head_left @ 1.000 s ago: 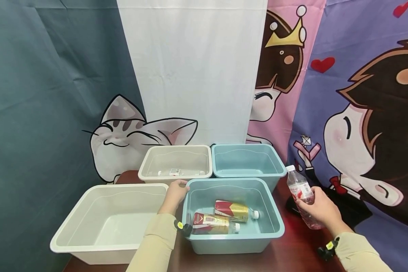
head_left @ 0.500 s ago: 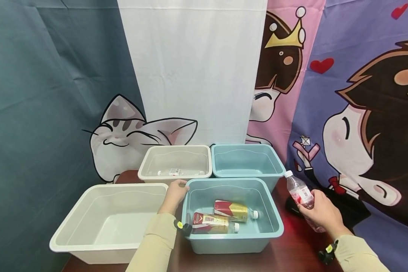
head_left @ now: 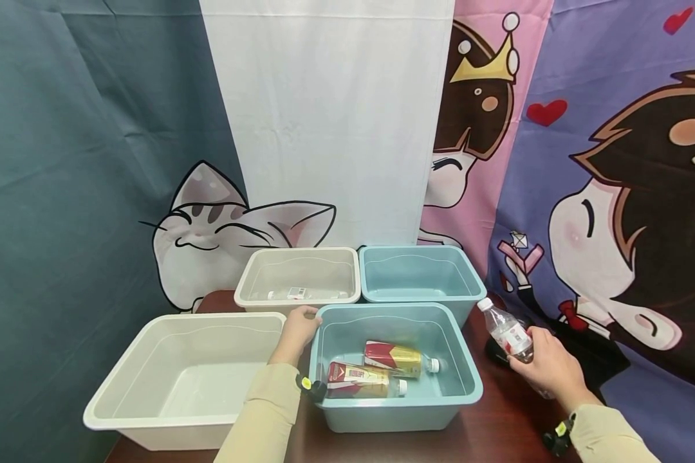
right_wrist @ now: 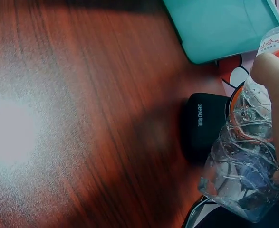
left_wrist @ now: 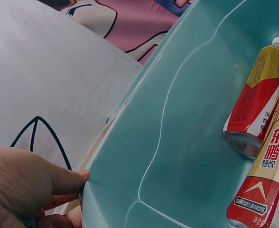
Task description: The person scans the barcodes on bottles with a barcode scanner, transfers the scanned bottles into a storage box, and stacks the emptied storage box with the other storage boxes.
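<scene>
My right hand (head_left: 550, 366) grips a clear plastic bottle (head_left: 511, 334) with a white cap and a red-and-white label, to the right of the front blue bin (head_left: 469, 360). The bottle leans, cap end up and toward the bins; its clear ribbed base (right_wrist: 244, 171) shows in the right wrist view, over the table. With thumb and fingers my left hand (head_left: 294, 335) pinches the front blue bin's rim at its back left corner. Inside that bin lie two drink bottles on their sides, one with a red-and-yellow label (head_left: 394, 357), the other nearer (head_left: 359, 381).
A large white bin (head_left: 168, 421) stands front left. Behind are a smaller white bin (head_left: 298, 254) with a clear bottle (head_left: 298, 294) lying in it and a smaller blue bin (head_left: 419, 254). A black object (right_wrist: 203, 126) sits on the dark red table (right_wrist: 106, 118) by my right hand.
My right hand has tilted the bottle further over, so its cap has come down and slightly left. The left hand has stayed on the rim.
</scene>
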### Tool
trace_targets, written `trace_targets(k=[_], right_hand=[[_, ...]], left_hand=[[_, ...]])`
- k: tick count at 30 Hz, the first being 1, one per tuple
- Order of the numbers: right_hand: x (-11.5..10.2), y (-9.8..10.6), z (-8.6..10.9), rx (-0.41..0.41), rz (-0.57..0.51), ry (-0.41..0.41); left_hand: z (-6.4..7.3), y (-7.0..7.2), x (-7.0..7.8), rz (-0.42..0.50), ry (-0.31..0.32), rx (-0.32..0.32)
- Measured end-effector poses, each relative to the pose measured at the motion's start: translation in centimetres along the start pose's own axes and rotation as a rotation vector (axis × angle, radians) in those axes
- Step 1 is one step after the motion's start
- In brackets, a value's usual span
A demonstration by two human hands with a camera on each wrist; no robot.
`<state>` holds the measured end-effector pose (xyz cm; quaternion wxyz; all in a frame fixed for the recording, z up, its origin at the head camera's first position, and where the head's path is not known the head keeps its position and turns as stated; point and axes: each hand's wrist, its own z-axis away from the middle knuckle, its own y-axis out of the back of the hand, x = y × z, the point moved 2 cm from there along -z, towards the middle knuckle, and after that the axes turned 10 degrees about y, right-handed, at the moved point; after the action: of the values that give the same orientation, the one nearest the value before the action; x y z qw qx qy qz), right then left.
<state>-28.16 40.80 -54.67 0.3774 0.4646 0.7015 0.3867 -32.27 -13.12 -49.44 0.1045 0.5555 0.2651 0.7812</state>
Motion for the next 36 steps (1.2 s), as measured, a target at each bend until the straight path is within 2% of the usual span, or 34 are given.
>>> trace_targets(k=[4,17,36], right_hand=[[-0.2,-0.1,0.2,-0.006,0.023,0.036],[0.4,-0.8,0.8,0.012,0.072,0.08],[0.4,-1.1,1.5,0.129,0.172,0.228]], left_hand=[[0.0,0.0,0.0,0.002,0.002,-0.002],[0.0,0.2,0.0,-0.004,-0.004,-0.011],[-0.1,0.2,-0.1,-0.002,-0.01,-0.009]])
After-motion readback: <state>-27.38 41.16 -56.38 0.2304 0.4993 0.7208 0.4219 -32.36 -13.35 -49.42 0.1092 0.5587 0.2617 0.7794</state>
